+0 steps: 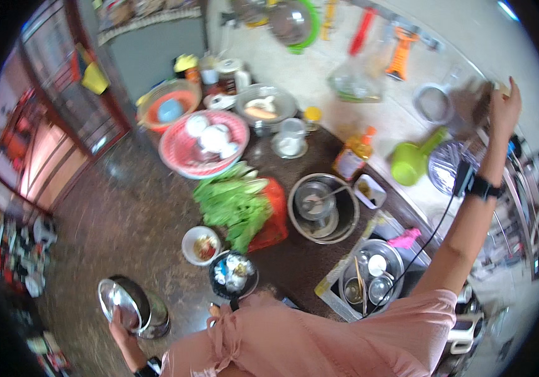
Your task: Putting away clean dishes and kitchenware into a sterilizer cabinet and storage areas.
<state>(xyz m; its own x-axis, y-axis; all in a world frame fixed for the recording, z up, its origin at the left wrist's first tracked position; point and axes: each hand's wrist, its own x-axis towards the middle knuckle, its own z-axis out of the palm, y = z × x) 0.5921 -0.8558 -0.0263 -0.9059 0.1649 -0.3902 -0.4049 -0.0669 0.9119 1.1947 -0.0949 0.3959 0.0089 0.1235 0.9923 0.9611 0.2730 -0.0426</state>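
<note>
At the lower left, my left hand grips the rim of a shiny metal bowl, which is tilted on its side. Close against it is a second round metal vessel, partly hidden behind the bowl. My right hand is raised at the upper right by the tiled wall, beside a blurred dark thing. Blur hides whether the fingers hold it. Nearby on the wall hangs a round sieve. Below it are a green ladle and a foil-like silver disc.
Leafy lettuce lies on a red bag beside a steel pot with a smaller bowl inside. A bin with waste and a seasoning bowl stand ahead. A sink basin holds dishes; a black cable hangs from my right wrist.
</note>
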